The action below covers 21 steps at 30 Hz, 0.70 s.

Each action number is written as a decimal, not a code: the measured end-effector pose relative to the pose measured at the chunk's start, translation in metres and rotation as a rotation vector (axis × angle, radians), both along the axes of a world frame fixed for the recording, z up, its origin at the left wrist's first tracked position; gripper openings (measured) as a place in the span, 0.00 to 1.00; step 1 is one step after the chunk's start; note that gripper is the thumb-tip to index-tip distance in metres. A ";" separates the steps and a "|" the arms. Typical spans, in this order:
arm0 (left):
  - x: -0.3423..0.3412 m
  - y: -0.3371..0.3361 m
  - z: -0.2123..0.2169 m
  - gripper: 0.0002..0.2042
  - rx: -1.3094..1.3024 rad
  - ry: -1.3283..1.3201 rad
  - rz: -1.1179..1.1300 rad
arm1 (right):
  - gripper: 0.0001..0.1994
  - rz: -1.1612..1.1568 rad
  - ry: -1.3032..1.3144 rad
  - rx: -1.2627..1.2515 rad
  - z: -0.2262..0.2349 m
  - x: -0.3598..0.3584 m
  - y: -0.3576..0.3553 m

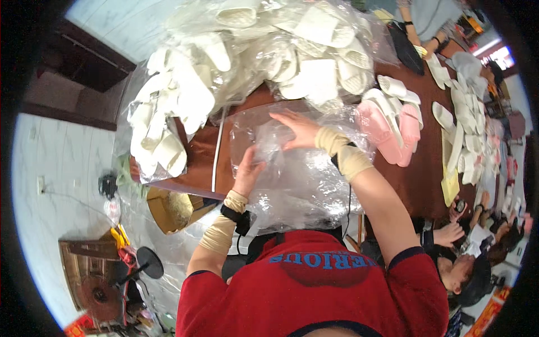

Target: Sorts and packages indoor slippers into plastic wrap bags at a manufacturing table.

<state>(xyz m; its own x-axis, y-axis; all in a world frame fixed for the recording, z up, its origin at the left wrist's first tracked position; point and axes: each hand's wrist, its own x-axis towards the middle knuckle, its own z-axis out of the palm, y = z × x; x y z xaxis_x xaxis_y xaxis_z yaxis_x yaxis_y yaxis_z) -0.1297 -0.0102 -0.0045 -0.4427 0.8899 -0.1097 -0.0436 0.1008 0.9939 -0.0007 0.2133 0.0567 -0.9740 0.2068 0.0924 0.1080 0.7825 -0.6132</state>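
Note:
A clear plastic bag (303, 182) lies crumpled on the brown table in front of me and hangs over its near edge. My right hand (300, 132) is over the bag's far part, thumb and fingers spread. On the bag's left side is my left hand (248, 173), its thumb apart from the raised fingers. Both hands seem to touch the film, but I cannot tell how firmly. Pink slippers (382, 132) with white ones among them lie to the right of my right hand. Beyond the hands, white slippers (317, 78) are heaped in clear plastic.
More bagged white slippers (168, 151) sit at the table's left corner. A thin white strip (219, 151) lies left of the bag. An open cardboard box (168, 210) stands below the left edge. People work along the right side, near rows of white slippers (469, 112).

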 end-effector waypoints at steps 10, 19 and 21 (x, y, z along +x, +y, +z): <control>-0.027 0.026 0.045 0.27 0.144 -0.050 -0.073 | 0.24 -0.013 -0.229 -0.237 0.011 -0.007 0.038; -0.078 0.021 -0.017 0.16 -0.721 0.420 0.059 | 0.23 0.021 -0.234 -0.132 0.034 -0.047 0.041; -0.077 -0.005 -0.037 0.10 -0.183 -0.691 0.283 | 0.21 0.133 -0.274 -0.003 0.048 -0.070 0.031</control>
